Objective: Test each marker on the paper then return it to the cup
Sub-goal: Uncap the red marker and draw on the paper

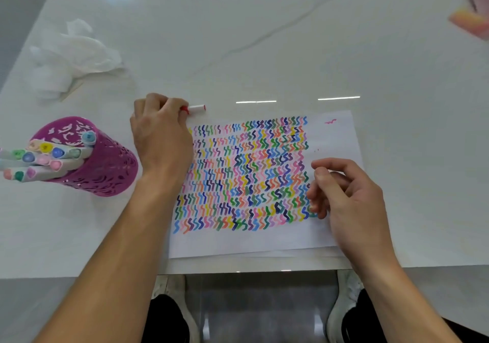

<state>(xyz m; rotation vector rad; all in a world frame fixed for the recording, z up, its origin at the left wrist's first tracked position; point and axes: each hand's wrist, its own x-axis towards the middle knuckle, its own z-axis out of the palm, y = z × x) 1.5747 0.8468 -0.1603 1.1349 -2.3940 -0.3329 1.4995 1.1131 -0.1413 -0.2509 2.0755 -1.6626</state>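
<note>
Head view: gripping a red-and-white marker (195,108) in the left hand (161,136), long axis left to right, free end pointing right, just past the paper's (338,136) far left corner. Resting the right hand (346,194) on the paper's right side, fingers loosely curled, nothing plainly held. Cup (111,168) just left of the left hand, well apart from the right; likely a left-hand return.
</note>
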